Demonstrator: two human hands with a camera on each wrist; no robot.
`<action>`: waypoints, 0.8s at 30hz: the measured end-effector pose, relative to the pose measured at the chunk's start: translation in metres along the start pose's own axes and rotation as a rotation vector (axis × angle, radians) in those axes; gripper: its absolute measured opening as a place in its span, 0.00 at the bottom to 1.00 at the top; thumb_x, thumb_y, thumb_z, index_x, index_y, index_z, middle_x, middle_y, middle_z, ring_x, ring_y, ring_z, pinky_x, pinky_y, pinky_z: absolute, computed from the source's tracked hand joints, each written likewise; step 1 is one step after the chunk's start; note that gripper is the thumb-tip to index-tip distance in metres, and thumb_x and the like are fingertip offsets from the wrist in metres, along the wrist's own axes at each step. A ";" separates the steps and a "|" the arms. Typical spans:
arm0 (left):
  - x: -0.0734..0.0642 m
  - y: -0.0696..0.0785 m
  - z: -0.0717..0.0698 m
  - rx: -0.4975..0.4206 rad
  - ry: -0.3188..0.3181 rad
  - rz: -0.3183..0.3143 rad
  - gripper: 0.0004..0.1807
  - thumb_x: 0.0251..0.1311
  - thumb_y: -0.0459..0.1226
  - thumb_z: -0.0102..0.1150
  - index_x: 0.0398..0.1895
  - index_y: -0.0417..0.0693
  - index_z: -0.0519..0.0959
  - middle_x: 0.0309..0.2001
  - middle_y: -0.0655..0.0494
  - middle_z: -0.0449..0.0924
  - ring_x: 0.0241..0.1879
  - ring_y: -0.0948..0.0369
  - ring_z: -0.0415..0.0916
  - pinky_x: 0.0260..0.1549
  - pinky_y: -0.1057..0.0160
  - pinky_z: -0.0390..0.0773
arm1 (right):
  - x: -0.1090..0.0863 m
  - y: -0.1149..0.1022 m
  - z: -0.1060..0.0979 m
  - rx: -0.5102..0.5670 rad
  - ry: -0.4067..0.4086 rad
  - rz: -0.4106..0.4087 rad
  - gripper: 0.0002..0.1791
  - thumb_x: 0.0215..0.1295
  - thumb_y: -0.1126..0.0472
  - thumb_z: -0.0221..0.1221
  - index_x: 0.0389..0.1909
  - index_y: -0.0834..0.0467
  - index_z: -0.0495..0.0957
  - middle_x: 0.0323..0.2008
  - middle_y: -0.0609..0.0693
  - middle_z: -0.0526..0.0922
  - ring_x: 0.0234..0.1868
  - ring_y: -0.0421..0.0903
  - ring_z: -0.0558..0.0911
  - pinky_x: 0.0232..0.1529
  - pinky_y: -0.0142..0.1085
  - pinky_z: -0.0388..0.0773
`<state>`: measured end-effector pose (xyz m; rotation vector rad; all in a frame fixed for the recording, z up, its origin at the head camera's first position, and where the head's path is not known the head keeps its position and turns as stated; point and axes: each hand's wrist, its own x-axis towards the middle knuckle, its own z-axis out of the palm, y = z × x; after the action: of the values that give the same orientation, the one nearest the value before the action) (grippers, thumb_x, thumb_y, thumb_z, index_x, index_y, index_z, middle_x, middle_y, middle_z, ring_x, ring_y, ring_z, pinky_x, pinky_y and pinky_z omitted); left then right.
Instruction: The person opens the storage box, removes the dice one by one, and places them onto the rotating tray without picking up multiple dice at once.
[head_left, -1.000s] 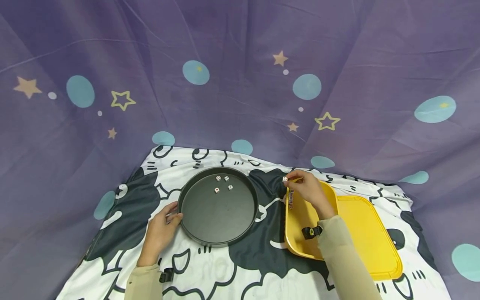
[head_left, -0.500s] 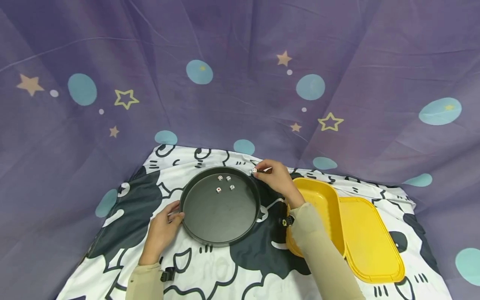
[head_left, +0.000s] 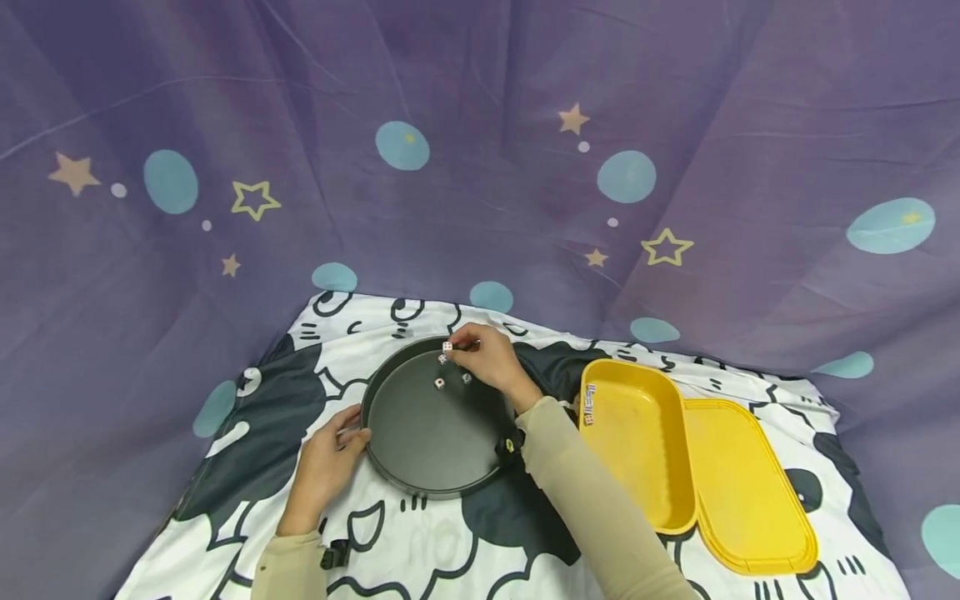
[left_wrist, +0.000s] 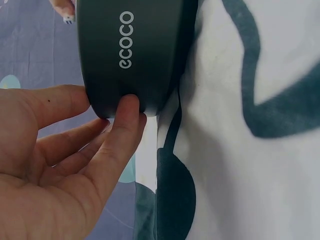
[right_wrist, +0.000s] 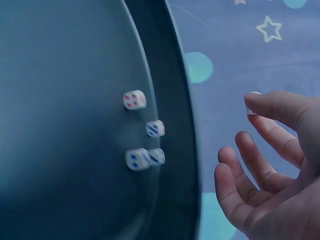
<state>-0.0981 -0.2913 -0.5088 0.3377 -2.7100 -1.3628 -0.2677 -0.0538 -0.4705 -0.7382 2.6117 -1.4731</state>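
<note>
My left hand (head_left: pixel 326 458) holds the left side of a round dark pan (head_left: pixel 420 442), thumb and fingertips at its rim and outer wall. White lettering shows on the pan's wall (left_wrist: pixel 142 60) in the left wrist view. Pinched between thumb and index finger of my right hand (head_left: pixel 483 354) is a small white die (head_left: pixel 447 346), held above the far part of the pan. The other fingers of that hand are loosely bent. Several white dice with red or blue dots, one of them a red-dotted die (right_wrist: pixel 134 100), lie in the pan near its far wall.
A yellow plastic box (head_left: pixel 637 450) stands right of the pan, with a label (head_left: pixel 589 405) on its inner left wall. Beside it lies a flat yellow lid (head_left: pixel 753 492). A black-and-white patterned cloth (head_left: pixel 442 542) covers the table, and a purple curtain (head_left: pixel 450 208) hangs behind.
My right hand has carried the die leftward from above the yellow box to over the pan. The box is uncovered by the arm now. My left hand stays at the pan.
</note>
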 end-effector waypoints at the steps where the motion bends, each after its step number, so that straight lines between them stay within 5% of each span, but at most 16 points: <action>1: 0.000 0.000 0.000 -0.003 0.001 0.003 0.26 0.69 0.36 0.59 0.69 0.39 0.70 0.61 0.41 0.77 0.55 0.48 0.80 0.61 0.45 0.69 | 0.000 0.000 0.003 0.003 -0.008 0.013 0.08 0.59 0.62 0.71 0.39 0.56 0.85 0.35 0.47 0.84 0.35 0.42 0.83 0.38 0.33 0.80; 14: 0.000 0.001 0.002 -0.022 -0.004 0.023 0.26 0.69 0.36 0.60 0.69 0.39 0.70 0.61 0.42 0.78 0.54 0.49 0.81 0.62 0.45 0.68 | -0.007 0.011 0.012 -0.001 -0.027 0.050 0.11 0.60 0.63 0.69 0.44 0.59 0.85 0.37 0.51 0.85 0.37 0.43 0.83 0.39 0.35 0.79; 24: -0.001 -0.004 0.000 0.007 0.014 0.014 0.27 0.69 0.36 0.59 0.69 0.37 0.70 0.60 0.41 0.78 0.54 0.48 0.81 0.61 0.44 0.68 | -0.032 0.007 -0.059 -0.024 0.105 0.001 0.10 0.62 0.63 0.68 0.44 0.60 0.85 0.38 0.52 0.86 0.36 0.51 0.84 0.42 0.42 0.81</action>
<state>-0.0969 -0.2930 -0.5118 0.3268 -2.7014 -1.3432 -0.2579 0.0093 -0.4499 -0.6789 2.7105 -1.5227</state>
